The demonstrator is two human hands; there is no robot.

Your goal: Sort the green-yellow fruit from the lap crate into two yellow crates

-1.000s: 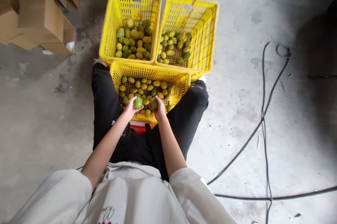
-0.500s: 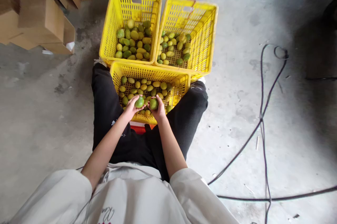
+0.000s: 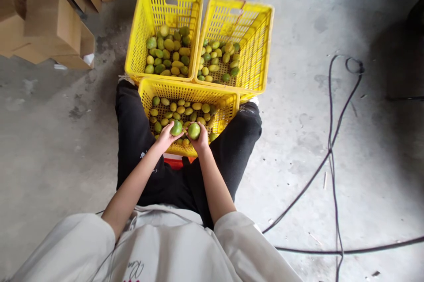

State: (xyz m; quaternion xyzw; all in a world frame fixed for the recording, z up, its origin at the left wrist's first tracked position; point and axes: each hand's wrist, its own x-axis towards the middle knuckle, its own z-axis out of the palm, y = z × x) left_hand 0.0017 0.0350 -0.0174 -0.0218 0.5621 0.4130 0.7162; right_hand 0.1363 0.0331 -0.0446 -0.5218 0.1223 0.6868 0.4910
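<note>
My left hand (image 3: 164, 137) is closed round a green fruit (image 3: 176, 128). My right hand (image 3: 200, 140) grips a second green fruit (image 3: 194, 131). Both are held side by side just above the near yellow crate (image 3: 228, 96), which sits between my knees and holds several green and yellow fruits. Two more yellow crates stand side by side beyond it: the far left crate (image 3: 139, 30) and the far right crate (image 3: 261, 47), each partly filled with the same fruit.
Stacked cardboard boxes (image 3: 49, 17) fill the upper left. Black cables (image 3: 331, 149) loop over the concrete floor on the right. My black-trousered legs (image 3: 132, 131) flank the near crate. A red object (image 3: 174, 161) shows under the crate.
Both hands lifted their fruits slightly and turned them; the right fruit now shows more fully. The crates have not moved.
</note>
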